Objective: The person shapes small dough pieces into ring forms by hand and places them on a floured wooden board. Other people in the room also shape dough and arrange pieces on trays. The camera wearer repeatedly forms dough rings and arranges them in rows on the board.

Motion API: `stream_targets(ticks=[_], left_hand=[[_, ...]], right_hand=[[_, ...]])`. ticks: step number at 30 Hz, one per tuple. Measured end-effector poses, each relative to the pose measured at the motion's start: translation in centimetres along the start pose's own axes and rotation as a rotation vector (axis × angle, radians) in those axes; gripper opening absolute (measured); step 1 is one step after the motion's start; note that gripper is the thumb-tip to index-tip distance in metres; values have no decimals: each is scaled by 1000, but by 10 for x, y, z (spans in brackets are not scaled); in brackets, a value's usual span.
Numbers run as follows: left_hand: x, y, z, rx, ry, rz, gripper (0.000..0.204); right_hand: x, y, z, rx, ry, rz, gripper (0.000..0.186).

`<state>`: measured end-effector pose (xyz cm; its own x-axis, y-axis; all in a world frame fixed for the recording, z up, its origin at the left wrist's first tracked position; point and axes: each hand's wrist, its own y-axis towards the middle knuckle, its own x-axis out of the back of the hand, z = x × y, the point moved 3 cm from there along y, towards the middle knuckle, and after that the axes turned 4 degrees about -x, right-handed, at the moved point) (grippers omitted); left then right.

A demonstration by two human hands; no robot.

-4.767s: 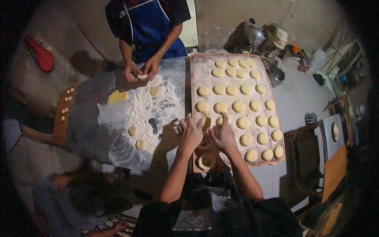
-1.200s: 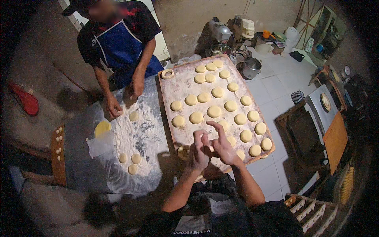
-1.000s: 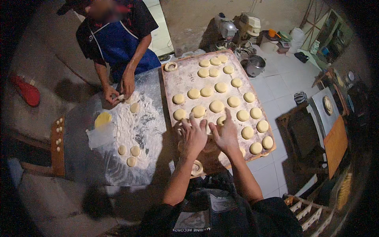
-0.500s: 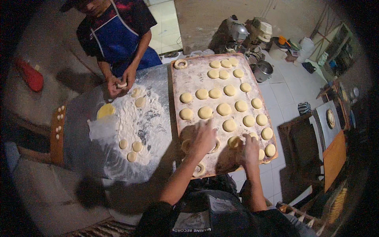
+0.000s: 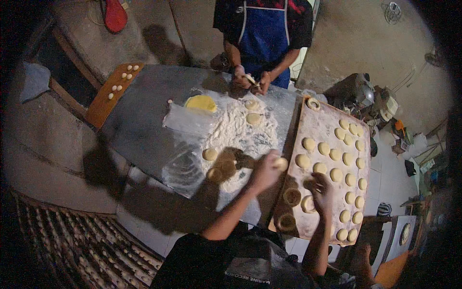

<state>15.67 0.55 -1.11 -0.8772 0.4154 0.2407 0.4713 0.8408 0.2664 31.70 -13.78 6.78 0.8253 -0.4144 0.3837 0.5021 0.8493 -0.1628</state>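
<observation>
My left hand is closed on a small round dough piece, held in the fingertips above the floured metal table beside the board's left edge. Over the wooden board hovers my right hand, its fingers apart and somewhat bent, blurred. Just below it lies a pale dough disc. Two ring-shaped pieces, a dough ring and another ring, sit in shadow at the board's near left. Several dough discs are spread over the rest of the board.
Flour, loose dough discs, a plastic sheet and a yellow round lie on the metal table. Across it, a co-worker's hands hold a dough piece. Mixers stand beyond the board.
The view has swung left. My left hand has moved off the board toward the table and now shows a dough piece in its fingers. My right hand has shifted left over the board.
</observation>
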Motion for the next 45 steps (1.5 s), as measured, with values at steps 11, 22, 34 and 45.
stream_targets(ticks=[11, 22, 34, 45], left_hand=[[201, 15, 112, 200, 302, -154, 29], [213, 10, 64, 271, 192, -110, 30], [204, 5, 15, -101, 176, -223, 34], [181, -3, -14, 51, -438, -149, 39]], right_hand=[[-295, 154, 65, 564, -607, 231, 27], [-280, 130, 86, 45, 333, 640, 35], [-271, 83, 109, 194, 334, 445, 63], [-233, 37, 127, 317, -102, 234, 41]])
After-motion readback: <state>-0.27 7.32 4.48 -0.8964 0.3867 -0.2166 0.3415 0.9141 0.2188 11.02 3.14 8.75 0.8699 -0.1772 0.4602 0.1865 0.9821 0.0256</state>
